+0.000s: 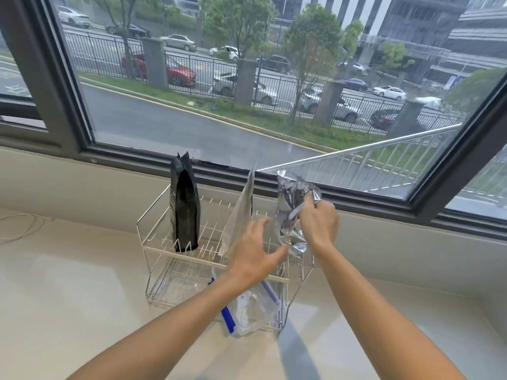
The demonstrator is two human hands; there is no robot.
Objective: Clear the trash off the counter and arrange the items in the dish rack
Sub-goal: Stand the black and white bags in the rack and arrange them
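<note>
We stand bags upright in a wire dish rack on the pale worktop under the window.

Our right hand is clenched on a crinkled silver foil bag, gripping its right side and holding it upright over the rack's right end, its bottom down among the prongs. Our left hand is released, fingers spread, reaching over the rack's front rail just beside the foil bag's lower corner; we cannot tell whether the fingertips touch it. A black pouch stands upright in the rack's left part, and a grey pouch leans in the middle, partly behind our left hand. A clear zip bag with a blue strip lies in the rack's lower tier, towards the worktop's near edge. A thin white cable rests near the worktop's left edge.
</note>
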